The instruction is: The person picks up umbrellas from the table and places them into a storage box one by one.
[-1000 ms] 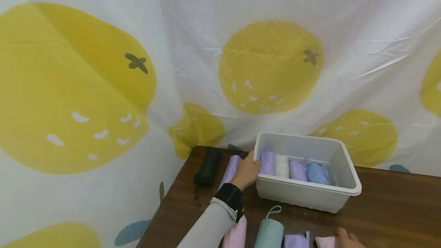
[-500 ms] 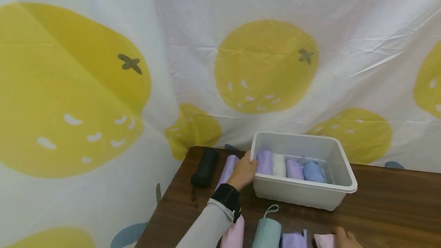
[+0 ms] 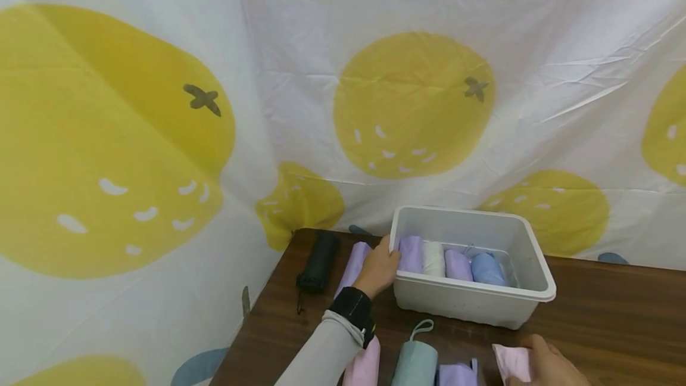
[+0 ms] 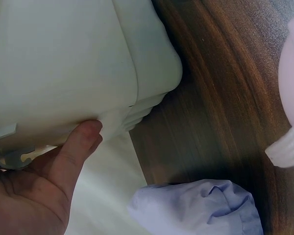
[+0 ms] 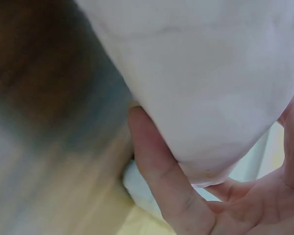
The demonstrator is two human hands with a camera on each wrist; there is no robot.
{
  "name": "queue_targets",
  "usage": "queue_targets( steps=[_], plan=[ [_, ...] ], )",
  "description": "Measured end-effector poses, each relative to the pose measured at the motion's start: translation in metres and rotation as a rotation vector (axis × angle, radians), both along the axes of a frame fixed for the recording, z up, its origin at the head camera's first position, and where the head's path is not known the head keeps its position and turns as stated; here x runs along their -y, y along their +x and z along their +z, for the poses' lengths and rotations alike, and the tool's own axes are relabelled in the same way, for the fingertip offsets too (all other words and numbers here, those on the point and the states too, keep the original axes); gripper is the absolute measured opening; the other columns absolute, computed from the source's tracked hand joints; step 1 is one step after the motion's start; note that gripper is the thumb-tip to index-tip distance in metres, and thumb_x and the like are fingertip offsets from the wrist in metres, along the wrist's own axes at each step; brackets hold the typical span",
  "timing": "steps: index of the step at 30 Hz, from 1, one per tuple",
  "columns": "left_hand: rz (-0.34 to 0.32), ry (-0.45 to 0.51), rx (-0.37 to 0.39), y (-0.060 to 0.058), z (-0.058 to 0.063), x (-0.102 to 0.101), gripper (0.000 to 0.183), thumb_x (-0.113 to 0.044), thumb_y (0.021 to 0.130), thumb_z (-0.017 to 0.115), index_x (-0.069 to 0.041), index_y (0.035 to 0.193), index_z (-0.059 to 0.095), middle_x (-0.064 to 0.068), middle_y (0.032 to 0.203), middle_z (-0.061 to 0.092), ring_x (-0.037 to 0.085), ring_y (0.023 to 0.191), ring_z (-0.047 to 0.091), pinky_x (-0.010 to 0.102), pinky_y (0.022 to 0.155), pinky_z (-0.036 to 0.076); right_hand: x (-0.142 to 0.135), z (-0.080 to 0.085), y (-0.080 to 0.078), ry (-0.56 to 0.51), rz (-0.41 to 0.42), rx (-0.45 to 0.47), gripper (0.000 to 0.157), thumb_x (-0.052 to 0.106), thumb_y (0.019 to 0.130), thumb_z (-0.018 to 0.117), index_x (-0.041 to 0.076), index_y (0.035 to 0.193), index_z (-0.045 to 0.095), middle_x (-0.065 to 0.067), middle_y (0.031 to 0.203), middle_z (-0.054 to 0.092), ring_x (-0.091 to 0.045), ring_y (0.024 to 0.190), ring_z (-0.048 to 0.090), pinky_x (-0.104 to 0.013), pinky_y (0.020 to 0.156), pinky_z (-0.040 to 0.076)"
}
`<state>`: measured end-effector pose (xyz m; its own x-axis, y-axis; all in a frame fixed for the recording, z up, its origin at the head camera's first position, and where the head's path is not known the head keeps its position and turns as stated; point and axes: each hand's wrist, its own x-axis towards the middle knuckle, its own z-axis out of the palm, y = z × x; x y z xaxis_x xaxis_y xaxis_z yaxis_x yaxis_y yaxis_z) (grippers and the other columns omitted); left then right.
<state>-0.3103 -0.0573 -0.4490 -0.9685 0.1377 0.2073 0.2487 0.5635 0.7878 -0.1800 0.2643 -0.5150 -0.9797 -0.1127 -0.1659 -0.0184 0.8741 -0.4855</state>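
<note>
At the left end of a light grey plastic bin (image 3: pixel 461 304), my left hand (image 3: pixel 379 268) grips the rim; the left wrist view shows the thumb along the bin's wall (image 4: pixel 63 63). Low at the right in the head view, my right hand (image 3: pixel 552 365) holds a pale pink folded umbrella (image 3: pixel 513 362). Up close in the right wrist view, the fingers wrap around this pink bundle (image 5: pixel 201 93). Inside the bin lie a lilac umbrella (image 3: pixel 410 254), a white one (image 3: pixel 433 258), a second lilac one (image 3: pixel 458 265) and a blue one (image 3: pixel 489 269), side by side.
On the dark wooden table (image 3: pixel 616 308), a black folded umbrella (image 3: pixel 318 261) and a lilac one (image 3: pixel 354 264) lie left of the bin. In front are a pink umbrella (image 3: pixel 362 365), a teal one (image 3: pixel 416 365) with a loop, and a purple one (image 3: pixel 457 375). A lemon-print curtain (image 3: pixel 300 106) hangs behind.
My right hand has lifted the pink umbrella slightly up and toward the bin from the front row. The left hand stays on the bin's rim; the head view shifted slightly.
</note>
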Motion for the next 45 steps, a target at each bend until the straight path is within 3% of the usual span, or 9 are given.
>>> queue_targets(
  steps=[2, 5, 9, 13, 16, 24, 29, 35, 45],
  plan=[
    [0.001, -0.002, -0.001, -0.001, -0.001, 0.0, 0.048, -0.011, 0.104, 0.048, 0.005, 0.15, 0.051, 0.027, 0.141, 0.062, 0.045, 0.129, 0.06, 0.055, 0.107, 0.047, 0.007, 0.028, 0.004, -0.022, 0.007, -0.007, 0.064, 0.031, 0.085, 0.085, -0.009, 0.124, 0.054, -0.01, 0.101, 0.066, -0.029, 0.09, 0.064, -0.049, 0.075, 0.055],
    [0.002, -0.003, 0.002, -0.002, -0.003, 0.0, 0.049, -0.011, 0.104, 0.047, 0.004, 0.15, 0.051, 0.027, 0.142, 0.062, 0.044, 0.129, 0.06, 0.055, 0.107, 0.048, 0.011, 0.055, 0.005, -0.047, 0.039, -0.083, 0.065, 0.027, 0.084, 0.086, -0.011, 0.126, 0.054, -0.014, 0.108, 0.068, -0.03, 0.095, 0.064, -0.053, 0.081, 0.055],
    [0.005, -0.006, 0.003, -0.004, -0.004, 0.0, 0.048, -0.011, 0.104, 0.047, 0.004, 0.149, 0.051, 0.027, 0.142, 0.062, 0.044, 0.129, 0.06, 0.054, 0.106, 0.048, 0.008, 0.075, 0.003, -0.072, 0.066, -0.2, 0.07, 0.027, 0.086, 0.087, -0.012, 0.132, 0.051, -0.024, 0.117, 0.067, -0.035, 0.1, 0.064, -0.057, 0.084, 0.053],
    [0.009, -0.013, -0.003, -0.004, -0.004, -0.001, 0.046, -0.01, 0.104, 0.048, 0.004, 0.148, 0.052, 0.027, 0.14, 0.063, 0.044, 0.127, 0.062, 0.055, 0.105, 0.049, 0.007, 0.095, 0.001, -0.08, 0.042, -0.218, 0.069, 0.029, 0.088, 0.086, -0.011, 0.131, 0.05, -0.021, 0.11, 0.067, -0.033, 0.094, 0.063, -0.052, 0.077, 0.054],
    [0.01, -0.02, -0.008, -0.003, -0.004, -0.001, 0.046, -0.01, 0.104, 0.048, 0.005, 0.147, 0.052, 0.027, 0.138, 0.064, 0.045, 0.125, 0.062, 0.055, 0.104, 0.049, 0.007, 0.109, -0.002, -0.089, 0.022, -0.234, 0.067, 0.029, 0.088, 0.085, -0.011, 0.128, 0.05, -0.011, 0.101, 0.066, -0.026, 0.085, 0.061, -0.043, 0.07, 0.052],
    [0.012, 0.01, 0.008, 0.0, -0.003, 0.001, 0.049, -0.011, 0.103, 0.048, 0.004, 0.15, 0.051, 0.028, 0.14, 0.063, 0.044, 0.127, 0.061, 0.055, 0.105, 0.049, 0.002, 0.13, -0.015, -0.11, 0.002, -0.302, 0.064, 0.03, 0.09, 0.081, -0.009, 0.13, 0.05, -0.015, 0.104, 0.067, -0.024, 0.083, 0.062, -0.038, 0.065, 0.051],
    [0.008, 0.003, 0.004, -0.001, -0.003, 0.0, 0.049, -0.011, 0.104, 0.048, 0.004, 0.15, 0.051, 0.027, 0.14, 0.063, 0.044, 0.127, 0.062, 0.055, 0.105, 0.049, -0.002, 0.143, -0.026, -0.109, 0.001, -0.285, 0.073, 0.034, 0.093, 0.079, -0.014, 0.136, 0.047, -0.025, 0.11, 0.066, -0.032, 0.089, 0.065, -0.04, 0.066, 0.052],
    [0.02, 0.006, 0.009, 0.0, -0.002, -0.001, 0.049, -0.012, 0.103, 0.048, 0.004, 0.149, 0.052, 0.027, 0.139, 0.064, 0.044, 0.126, 0.062, 0.055, 0.105, 0.049, -0.005, 0.156, -0.039, -0.143, 0.0, -0.243, 0.078, 0.035, 0.096, 0.077, -0.019, 0.139, 0.041, -0.025, 0.106, 0.064, -0.028, 0.083, 0.065, -0.039, 0.061, 0.054],
    [0.012, 0.014, 0.008, -0.001, -0.001, -0.002, 0.048, -0.011, 0.103, 0.048, 0.004, 0.149, 0.051, 0.028, 0.14, 0.063, 0.045, 0.127, 0.062, 0.056, 0.105, 0.049, -0.013, 0.172, -0.068, -0.176, -0.021, -0.278, 0.078, 0.036, 0.1, 0.071, -0.021, 0.138, 0.034, -0.03, 0.103, 0.058, -0.029, 0.078, 0.062, -0.039, 0.058, 0.054]
  ],
)
